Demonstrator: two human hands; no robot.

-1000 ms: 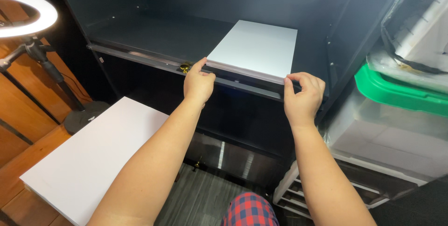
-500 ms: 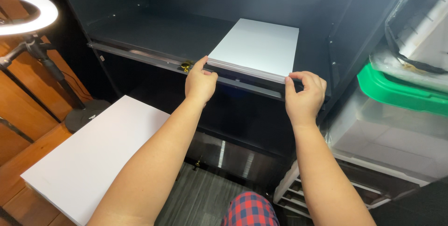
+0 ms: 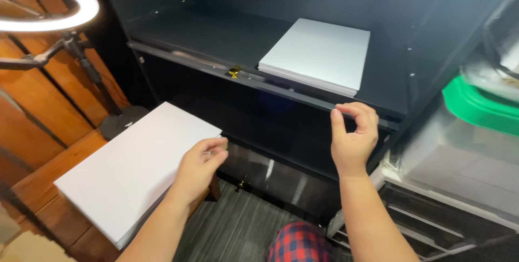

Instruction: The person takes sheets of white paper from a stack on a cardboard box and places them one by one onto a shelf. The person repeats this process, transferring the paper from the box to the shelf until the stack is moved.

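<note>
A dark cabinet (image 3: 432, 29) is seen from above, with an open shelf (image 3: 216, 35) at the upper level. A stack of white panels (image 3: 319, 54) lies flat on the right part of this shelf, with its near edge just behind the shelf's front rail (image 3: 270, 86). A small brass fitting (image 3: 234, 71) is seated on the rail, just left of the stack.

The right hand (image 3: 354, 137) is raised in front of the rail, below the near right corner of the stack and apart from it. Its fingers (image 3: 363, 111) are curled toward the thumb, and nothing is gripped; the fingertips are positioned at the rail's lower edge, though contact cannot be confirmed.

The left hand (image 3: 200, 167) is lowered to a second stack of white boards (image 3: 130, 170), which rests on a low wooden stool (image 3: 59, 219) to the left of the cabinet. The fingers are laid over the right corner of the top board, with the thumb at its edge; the hand is closed loosely on that corner.

The two hands are held well apart, the right higher than the left.

A lit ring light (image 3: 48, 2) on a stand (image 3: 86, 73) is located at the upper left, against a wooden wall (image 3: 32, 110). A clear plastic bin with a green lid (image 3: 476, 110) is placed to the right of the cabinet. Red plaid fabric (image 3: 297, 243) is visible at the bottom edge.
</note>
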